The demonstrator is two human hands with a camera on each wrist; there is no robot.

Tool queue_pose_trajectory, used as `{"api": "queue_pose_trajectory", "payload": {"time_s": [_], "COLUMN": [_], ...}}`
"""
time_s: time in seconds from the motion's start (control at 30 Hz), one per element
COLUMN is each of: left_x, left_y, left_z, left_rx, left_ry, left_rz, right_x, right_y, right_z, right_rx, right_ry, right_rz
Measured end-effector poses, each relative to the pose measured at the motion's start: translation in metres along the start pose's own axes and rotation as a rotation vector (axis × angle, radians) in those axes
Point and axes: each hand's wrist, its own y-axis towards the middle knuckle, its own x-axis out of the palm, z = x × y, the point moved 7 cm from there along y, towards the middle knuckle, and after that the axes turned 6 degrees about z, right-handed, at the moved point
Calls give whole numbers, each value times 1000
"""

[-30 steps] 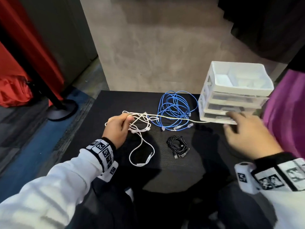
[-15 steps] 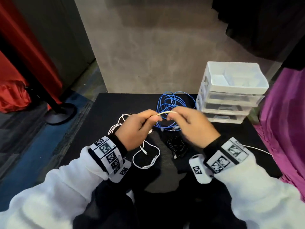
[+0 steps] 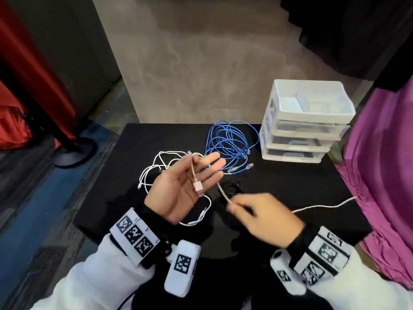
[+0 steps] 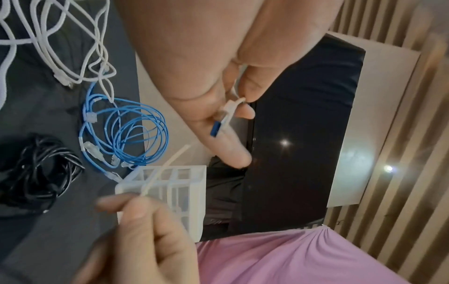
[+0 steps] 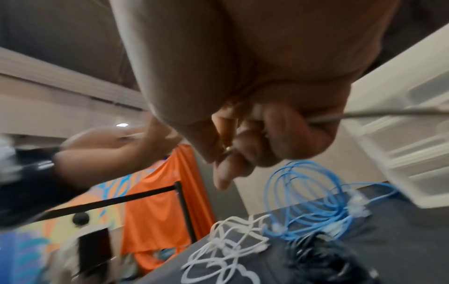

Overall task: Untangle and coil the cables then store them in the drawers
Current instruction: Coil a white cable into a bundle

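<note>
My left hand (image 3: 201, 168) is turned palm up over the black table (image 3: 138, 198) and pinches a beige USB cable (image 3: 194, 173) near its pink plug (image 3: 198, 187). The cable loops over my fingers and runs down to my right hand (image 3: 233, 204), which pinches it; its tail (image 3: 324, 206) trails to the right. The left wrist view shows the plug (image 4: 224, 112) held between my fingers. A tangled white cable (image 3: 156, 168), a blue cable (image 3: 230, 142) and a black bundle (image 3: 232, 186) lie on the table. The white drawer unit (image 3: 299, 135) stands at the back right, its drawers closed.
A pink cloth (image 3: 384, 175) hangs along the table's right edge. A black stand base (image 3: 73, 151) and red fabric (image 3: 13, 121) are on the floor to the left. A concrete wall (image 3: 201, 63) rises behind the table.
My hands were pinching the cable close together; now the left has turned palm up with the plug on it, and the right has slid toward me along the cable.
</note>
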Motion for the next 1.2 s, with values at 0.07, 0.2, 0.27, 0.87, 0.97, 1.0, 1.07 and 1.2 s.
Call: {"api": "queue_pose_trajectory", "payload": {"time_s": [0.07, 0.2, 0.27, 0.87, 0.97, 1.0, 1.07, 1.2], "left_x": [-7, -3, 2, 14, 10, 9, 8, 7], "left_y": [3, -6, -16, -40, -43, -44, -45, -45], "left_z": [-4, -27, -41, -53, -54, -53, -51, -52], "left_rx": [77, 63, -74, -349, -371, -381, -404, -411], "left_ry": [235, 680, 654, 126, 181, 180, 137, 35], "left_rz": [74, -42, -131, -371, -367, -370, -365, -346], "right_x": [7, -35, -57, -21, -30, -34, -38, -39], "right_y": [-10, 0, 10, 13, 14, 14, 14, 13], "right_z": [-27, -46, -37, -19, -19, -20, -20, -19], "right_rx": [-79, -135, -108, 231, 151, 115, 69, 50], "right_ry": [15, 108, 226, 1167, 979, 911, 814, 762], "right_rz": [-121, -7, 132, 20, 82, 111, 164, 234]}}
